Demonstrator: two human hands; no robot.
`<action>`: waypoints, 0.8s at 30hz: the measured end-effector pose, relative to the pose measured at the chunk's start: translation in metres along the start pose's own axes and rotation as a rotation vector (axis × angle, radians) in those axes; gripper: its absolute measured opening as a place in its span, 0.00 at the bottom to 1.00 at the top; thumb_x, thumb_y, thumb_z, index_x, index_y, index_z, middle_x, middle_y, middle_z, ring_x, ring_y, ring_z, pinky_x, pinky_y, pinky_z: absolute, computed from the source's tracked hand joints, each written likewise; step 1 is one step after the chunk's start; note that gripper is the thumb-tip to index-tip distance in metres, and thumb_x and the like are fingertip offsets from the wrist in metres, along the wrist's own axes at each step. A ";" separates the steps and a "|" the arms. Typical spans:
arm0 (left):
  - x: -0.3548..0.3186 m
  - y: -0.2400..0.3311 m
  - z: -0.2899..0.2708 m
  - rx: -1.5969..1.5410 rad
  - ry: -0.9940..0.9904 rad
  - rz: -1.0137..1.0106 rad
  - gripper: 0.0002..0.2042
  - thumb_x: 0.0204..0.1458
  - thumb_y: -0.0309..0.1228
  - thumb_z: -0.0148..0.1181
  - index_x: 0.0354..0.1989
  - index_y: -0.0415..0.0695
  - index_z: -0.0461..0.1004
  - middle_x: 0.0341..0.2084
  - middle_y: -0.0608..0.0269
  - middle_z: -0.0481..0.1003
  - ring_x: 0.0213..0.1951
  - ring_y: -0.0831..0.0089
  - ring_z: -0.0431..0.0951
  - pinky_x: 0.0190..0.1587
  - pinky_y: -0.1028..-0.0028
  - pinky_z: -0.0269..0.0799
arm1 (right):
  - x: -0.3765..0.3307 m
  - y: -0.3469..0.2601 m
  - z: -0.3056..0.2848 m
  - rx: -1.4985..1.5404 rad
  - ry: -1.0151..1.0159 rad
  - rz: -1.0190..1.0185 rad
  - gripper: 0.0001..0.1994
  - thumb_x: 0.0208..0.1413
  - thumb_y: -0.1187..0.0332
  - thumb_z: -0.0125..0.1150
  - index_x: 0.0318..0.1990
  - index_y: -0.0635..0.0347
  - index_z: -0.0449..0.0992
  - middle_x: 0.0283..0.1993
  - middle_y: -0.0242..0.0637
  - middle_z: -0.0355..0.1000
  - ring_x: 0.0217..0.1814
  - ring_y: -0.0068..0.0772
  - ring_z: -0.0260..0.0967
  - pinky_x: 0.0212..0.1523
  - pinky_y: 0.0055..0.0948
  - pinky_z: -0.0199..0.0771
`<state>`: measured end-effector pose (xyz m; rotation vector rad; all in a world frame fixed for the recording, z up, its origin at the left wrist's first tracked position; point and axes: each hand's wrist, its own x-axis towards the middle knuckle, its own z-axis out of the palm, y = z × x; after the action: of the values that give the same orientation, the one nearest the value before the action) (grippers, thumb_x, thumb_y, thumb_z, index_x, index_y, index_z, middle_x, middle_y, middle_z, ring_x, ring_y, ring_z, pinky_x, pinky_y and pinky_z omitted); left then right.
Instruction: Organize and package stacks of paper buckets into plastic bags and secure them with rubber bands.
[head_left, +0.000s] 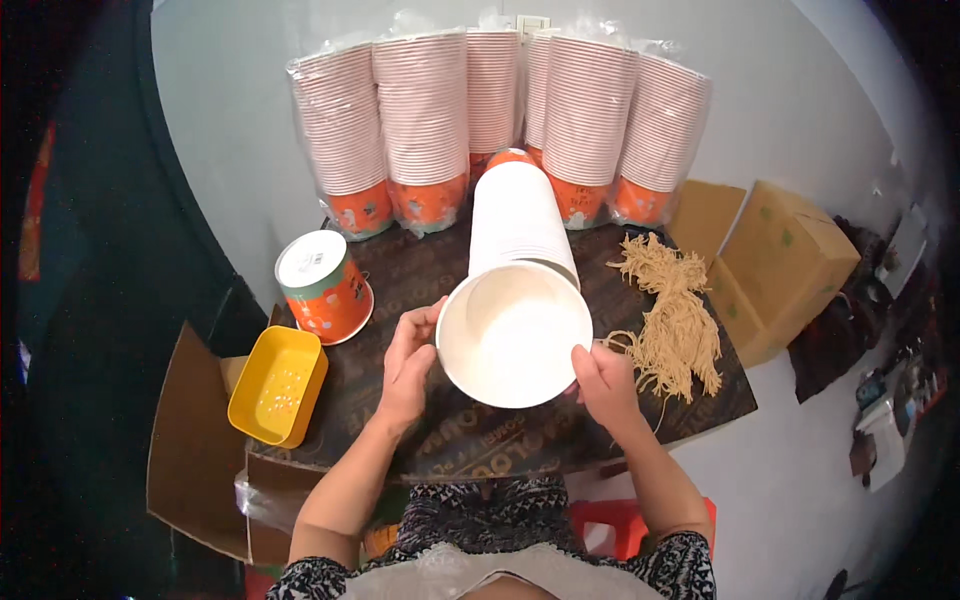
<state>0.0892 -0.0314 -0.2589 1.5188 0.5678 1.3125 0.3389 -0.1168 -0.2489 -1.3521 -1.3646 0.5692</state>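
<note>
**Watcher:** What have you got?

**Me:** A long stack of white paper cups [520,260], lying on its side on the dark table [700,410], open mouth toward me. My left hand [408,368] curls on the rim's left edge, my right hand [603,385] pinches the right edge; both are closed on the front cup.

**Watcher:** Risks?

**Me:** The stack is round and only held at my end. If I pull unevenly, I think the far end rolls into the bagged cup stacks [500,130] behind. A hard squeeze may crease the rim.

**Watcher:** And the string?

**Me:** The tan string bundle [675,320] sits just beside my right hand; it looks like a strand could snag, though the view is too small to be sure. The lidded orange cup [323,285] and yellow tray [278,385] stand apart on my left.
</note>
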 end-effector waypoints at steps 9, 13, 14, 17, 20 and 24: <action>-0.039 0.010 0.003 -0.270 -0.004 0.053 0.35 0.57 0.43 0.43 0.68 0.29 0.47 0.69 0.47 0.51 0.71 0.60 0.49 0.71 0.64 0.39 | -0.030 -0.014 0.022 0.212 -0.124 0.122 0.25 0.67 0.56 0.38 0.29 0.68 0.73 0.20 0.39 0.73 0.16 0.21 0.66 0.18 0.19 0.64; -0.046 0.016 0.000 -0.224 0.001 0.066 0.33 0.58 0.40 0.40 0.67 0.28 0.49 0.69 0.48 0.50 0.71 0.61 0.47 0.71 0.65 0.38 | -0.037 -0.006 0.036 0.415 -0.147 0.260 0.28 0.67 0.52 0.38 0.31 0.72 0.73 0.21 0.43 0.73 0.16 0.26 0.68 0.15 0.20 0.65; -0.045 0.018 -0.001 -0.175 0.017 0.050 0.32 0.59 0.39 0.40 0.67 0.29 0.50 0.69 0.50 0.51 0.71 0.62 0.48 0.71 0.66 0.39 | -0.037 -0.004 0.040 0.495 -0.146 0.312 0.28 0.67 0.51 0.38 0.32 0.73 0.73 0.21 0.45 0.73 0.16 0.27 0.69 0.14 0.21 0.65; -0.044 0.027 0.007 -0.022 0.146 -0.016 0.32 0.59 0.38 0.41 0.68 0.30 0.49 0.68 0.50 0.53 0.68 0.64 0.55 0.69 0.68 0.47 | -0.041 0.000 0.049 0.658 -0.199 0.370 0.29 0.66 0.51 0.39 0.34 0.75 0.74 0.22 0.46 0.73 0.16 0.29 0.69 0.12 0.22 0.65; -0.037 0.033 0.009 -0.024 0.149 -0.027 0.30 0.60 0.35 0.41 0.69 0.31 0.49 0.68 0.51 0.53 0.68 0.66 0.55 0.68 0.70 0.47 | -0.041 0.003 0.056 0.701 -0.203 0.387 0.30 0.64 0.51 0.37 0.33 0.76 0.74 0.24 0.48 0.74 0.16 0.28 0.69 0.11 0.21 0.65; -0.035 0.028 0.001 0.109 0.099 0.021 0.28 0.61 0.36 0.40 0.69 0.38 0.53 0.68 0.55 0.55 0.68 0.67 0.54 0.67 0.72 0.50 | -0.041 0.002 0.061 0.718 -0.189 0.376 0.30 0.64 0.51 0.37 0.32 0.76 0.73 0.23 0.47 0.74 0.16 0.28 0.69 0.11 0.21 0.64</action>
<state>0.0726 -0.0716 -0.2497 1.5579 0.6986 1.3986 0.2760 -0.1330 -0.2830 -0.9644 -0.8994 1.3235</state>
